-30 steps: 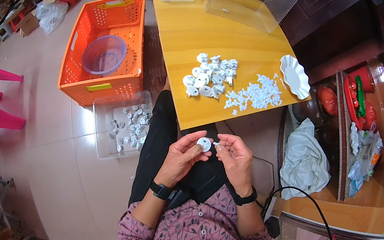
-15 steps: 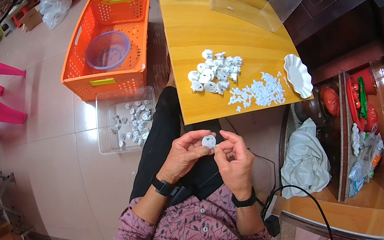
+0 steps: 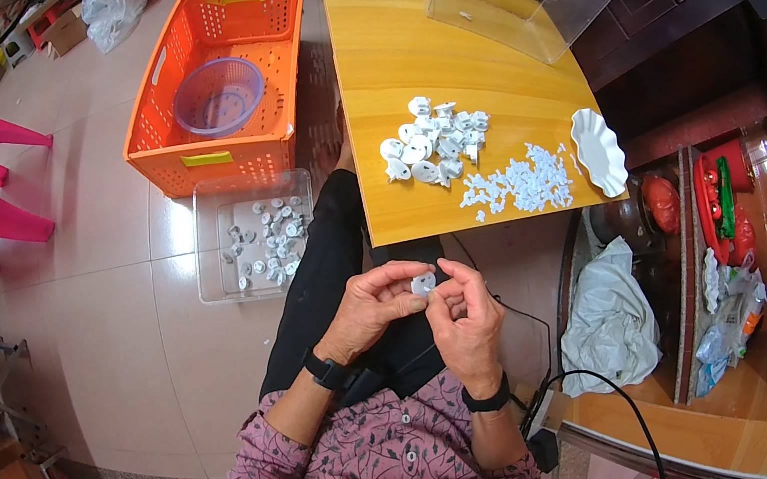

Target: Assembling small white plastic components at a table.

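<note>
Both hands have lowered slightly toward the lap, left hand (image 3: 370,308) and right hand (image 3: 466,317) fingertips pinching a small round white plastic part (image 3: 423,283) between them

The person wears a pink top with a dark leafy pattern (white buttons down the middle), black trousers and two black wristbands.
</note>
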`<action>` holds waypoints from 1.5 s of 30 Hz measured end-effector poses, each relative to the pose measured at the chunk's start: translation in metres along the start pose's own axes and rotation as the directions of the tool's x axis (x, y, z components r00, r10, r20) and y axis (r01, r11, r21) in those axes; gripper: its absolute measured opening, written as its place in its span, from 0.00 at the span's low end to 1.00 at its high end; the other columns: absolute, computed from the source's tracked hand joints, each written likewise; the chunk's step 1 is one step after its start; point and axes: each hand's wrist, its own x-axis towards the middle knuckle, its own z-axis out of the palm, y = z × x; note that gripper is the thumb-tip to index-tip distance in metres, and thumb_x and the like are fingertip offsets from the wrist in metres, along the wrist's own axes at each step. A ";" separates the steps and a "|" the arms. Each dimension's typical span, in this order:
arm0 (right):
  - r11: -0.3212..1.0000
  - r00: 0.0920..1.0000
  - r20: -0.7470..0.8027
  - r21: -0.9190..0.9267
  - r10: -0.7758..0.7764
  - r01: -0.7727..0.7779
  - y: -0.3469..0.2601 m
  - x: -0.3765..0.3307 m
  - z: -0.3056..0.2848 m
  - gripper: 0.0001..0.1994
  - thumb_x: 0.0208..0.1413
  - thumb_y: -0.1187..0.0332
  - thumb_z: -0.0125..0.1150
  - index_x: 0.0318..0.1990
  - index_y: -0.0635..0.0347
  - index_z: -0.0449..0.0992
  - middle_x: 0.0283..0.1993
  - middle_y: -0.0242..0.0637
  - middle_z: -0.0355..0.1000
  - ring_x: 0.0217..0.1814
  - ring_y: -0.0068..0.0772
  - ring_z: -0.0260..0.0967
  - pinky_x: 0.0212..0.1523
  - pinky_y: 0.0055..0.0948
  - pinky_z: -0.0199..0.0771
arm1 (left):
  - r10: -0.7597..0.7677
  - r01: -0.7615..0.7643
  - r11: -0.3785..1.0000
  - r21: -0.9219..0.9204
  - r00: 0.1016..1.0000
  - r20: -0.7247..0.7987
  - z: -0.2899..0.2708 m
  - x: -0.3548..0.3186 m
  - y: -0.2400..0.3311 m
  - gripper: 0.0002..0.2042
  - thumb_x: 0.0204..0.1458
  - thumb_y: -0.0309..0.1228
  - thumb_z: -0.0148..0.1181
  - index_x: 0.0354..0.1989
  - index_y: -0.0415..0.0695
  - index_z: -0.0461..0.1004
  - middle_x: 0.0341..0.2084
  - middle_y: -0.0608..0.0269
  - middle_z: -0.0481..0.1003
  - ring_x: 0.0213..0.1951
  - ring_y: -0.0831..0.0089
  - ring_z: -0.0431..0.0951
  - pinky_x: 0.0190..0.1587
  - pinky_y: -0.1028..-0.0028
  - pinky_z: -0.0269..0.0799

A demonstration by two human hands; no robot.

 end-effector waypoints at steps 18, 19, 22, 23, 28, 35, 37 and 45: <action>0.996 0.995 0.098 -0.088 0.028 -0.019 0.008 0.003 -0.002 0.18 0.53 0.83 0.61 0.52 0.65 0.72 0.27 0.38 0.73 0.25 0.34 0.74 0.30 0.33 0.76 | 0.076 -0.080 0.935 0.346 0.997 0.026 0.000 0.001 0.011 0.16 0.54 0.21 0.66 0.52 0.40 0.79 0.49 0.60 0.78 0.49 0.75 0.78 0.51 0.77 0.76; 0.998 0.995 0.088 -0.050 0.039 -0.035 0.010 0.002 -0.001 0.17 0.54 0.82 0.61 0.52 0.65 0.72 0.28 0.38 0.73 0.26 0.34 0.74 0.29 0.33 0.76 | 0.083 -0.086 0.930 0.358 0.996 0.024 -0.001 0.001 0.011 0.16 0.54 0.21 0.65 0.52 0.40 0.78 0.49 0.60 0.77 0.49 0.74 0.78 0.52 0.77 0.76; 0.995 0.994 0.069 0.035 0.088 -0.090 0.009 0.002 -0.002 0.14 0.56 0.79 0.62 0.50 0.66 0.72 0.30 0.38 0.74 0.27 0.32 0.75 0.29 0.30 0.76 | 0.061 -0.058 0.957 0.285 0.998 -0.003 -0.004 0.003 0.008 0.16 0.55 0.21 0.64 0.53 0.38 0.77 0.50 0.59 0.77 0.49 0.73 0.79 0.53 0.75 0.76; 0.988 0.990 0.063 0.085 0.126 -0.131 0.007 0.003 -0.003 0.12 0.57 0.78 0.63 0.48 0.66 0.73 0.31 0.39 0.74 0.28 0.31 0.75 0.29 0.29 0.75 | 0.030 -0.024 0.979 0.202 0.999 -0.027 -0.005 0.003 0.008 0.16 0.56 0.21 0.63 0.54 0.37 0.76 0.50 0.58 0.77 0.49 0.72 0.79 0.54 0.74 0.76; 0.996 0.990 0.113 -0.019 0.084 -0.083 0.003 0.007 -0.009 0.05 0.58 0.76 0.63 0.41 0.65 0.75 0.33 0.39 0.73 0.28 0.30 0.75 0.28 0.27 0.75 | 0.023 -0.017 0.993 0.113 0.999 -0.046 -0.006 0.003 0.006 0.17 0.57 0.22 0.62 0.55 0.35 0.75 0.51 0.56 0.77 0.48 0.71 0.80 0.54 0.72 0.77; 0.997 0.988 0.148 -0.067 0.039 -0.030 0.007 0.005 -0.004 0.05 0.58 0.76 0.62 0.37 0.64 0.71 0.32 0.43 0.71 0.29 0.42 0.73 0.27 0.36 0.72 | 0.026 -0.019 0.988 0.155 0.999 -0.038 -0.003 0.002 0.008 0.16 0.57 0.22 0.62 0.54 0.35 0.75 0.50 0.56 0.77 0.48 0.71 0.80 0.54 0.72 0.77; 0.995 0.989 0.147 -0.097 0.011 0.004 0.006 0.005 -0.003 0.05 0.58 0.75 0.61 0.37 0.63 0.71 0.32 0.43 0.70 0.29 0.44 0.73 0.28 0.38 0.71 | 0.035 -0.027 0.983 0.181 0.999 -0.040 -0.004 0.001 0.007 0.16 0.57 0.22 0.63 0.54 0.36 0.76 0.49 0.58 0.78 0.49 0.72 0.79 0.54 0.73 0.76; 0.981 0.990 0.103 -0.155 -0.097 0.113 0.017 0.001 0.006 0.04 0.61 0.74 0.60 0.37 0.64 0.71 0.30 0.39 0.71 0.27 0.33 0.70 0.28 0.30 0.70 | 0.094 -0.084 0.944 0.319 0.995 -0.015 -0.005 0.001 0.009 0.15 0.56 0.23 0.64 0.52 0.39 0.78 0.49 0.61 0.78 0.49 0.75 0.78 0.53 0.77 0.74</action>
